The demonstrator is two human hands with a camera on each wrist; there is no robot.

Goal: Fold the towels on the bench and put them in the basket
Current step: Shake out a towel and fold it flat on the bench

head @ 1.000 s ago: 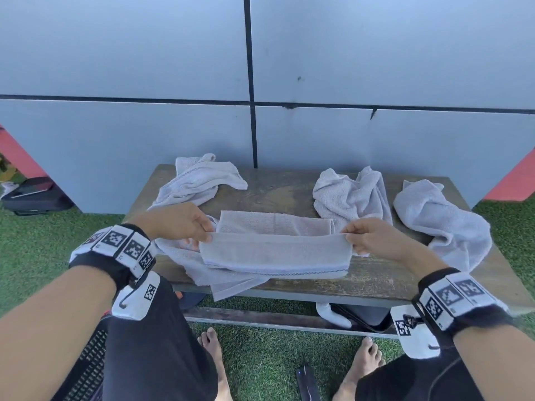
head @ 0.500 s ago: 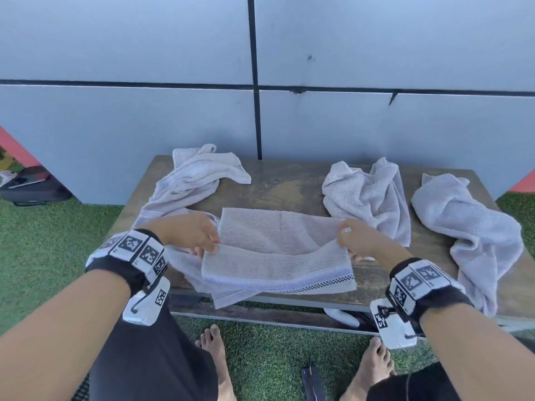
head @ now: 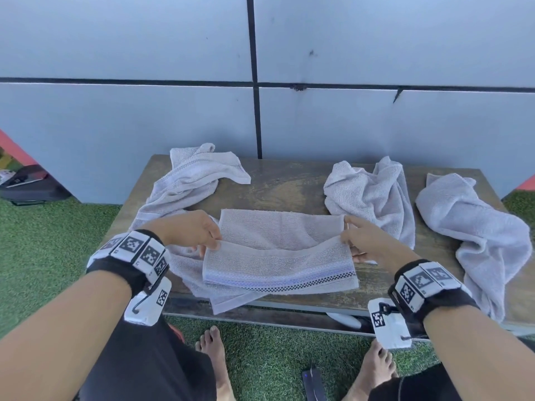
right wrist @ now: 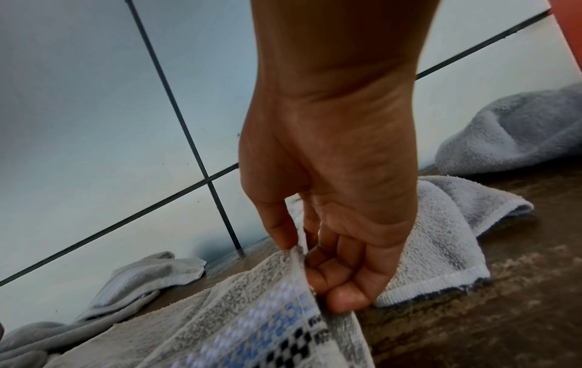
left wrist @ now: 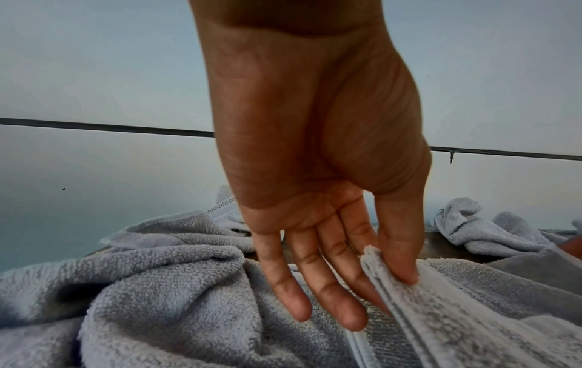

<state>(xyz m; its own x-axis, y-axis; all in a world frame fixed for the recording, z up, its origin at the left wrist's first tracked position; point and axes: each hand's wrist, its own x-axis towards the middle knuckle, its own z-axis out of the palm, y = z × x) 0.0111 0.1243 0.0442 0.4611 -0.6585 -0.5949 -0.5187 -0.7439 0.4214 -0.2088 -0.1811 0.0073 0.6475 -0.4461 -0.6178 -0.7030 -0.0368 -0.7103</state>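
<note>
Worn brown wood table (head: 289, 183) stands on green artificial turf (head: 52, 256) against a pale grey panelled wall (head: 115, 125) with dark seams. Centre front: the grey towel (head: 278, 264) being folded, checked border along its near edge, lying partly over another towel (head: 185, 270) that hangs off the table front. Left hand (head: 191, 230) pinches the left corner of the upper layer between thumb and forefinger, other fingers nearly straight. Right hand (head: 364, 238) pinches the right corner, fingers curled behind the cloth. Three crumpled towels on the table: back left (head: 199, 175), right of centre (head: 370, 195), far right (head: 474, 227), the last draped over the edge. Basket not identifiable in any view. Dark bag (head: 29, 183) at far left, cut off by the frame. Objects under the table are too hidden to identify.
</note>
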